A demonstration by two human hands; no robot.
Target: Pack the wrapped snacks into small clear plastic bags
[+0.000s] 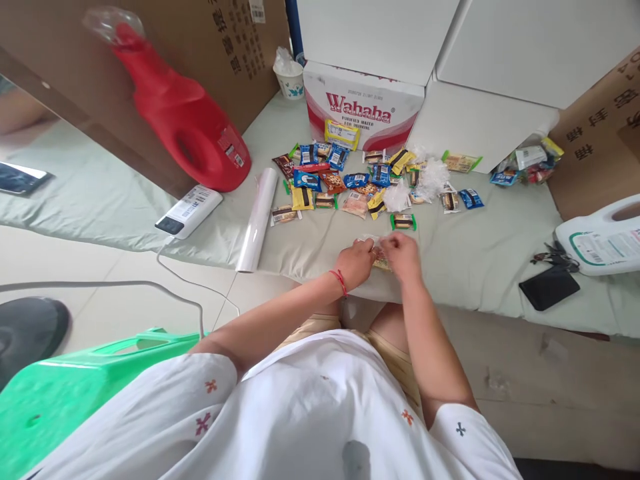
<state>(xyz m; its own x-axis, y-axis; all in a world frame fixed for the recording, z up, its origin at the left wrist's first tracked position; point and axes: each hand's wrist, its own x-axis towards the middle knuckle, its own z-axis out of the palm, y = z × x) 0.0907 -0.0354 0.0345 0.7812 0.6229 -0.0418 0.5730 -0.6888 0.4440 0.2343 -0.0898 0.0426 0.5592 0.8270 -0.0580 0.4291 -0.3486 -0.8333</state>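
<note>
Packet (382, 260) partly behind fingers (393, 244)

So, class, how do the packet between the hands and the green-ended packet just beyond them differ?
The held packet has the left hand and right hand at it; the green-ended packet lies untouched on the cloth.
Fingers partly cover the held packet, while the green-ended packet shows whole.
The held packet is nearer the cloth's front edge than the green-ended packet.
Both have wrappers.

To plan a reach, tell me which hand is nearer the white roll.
Left. The left hand is to the right of the white roll; the right hand is farther right, beyond the left hand.
</note>
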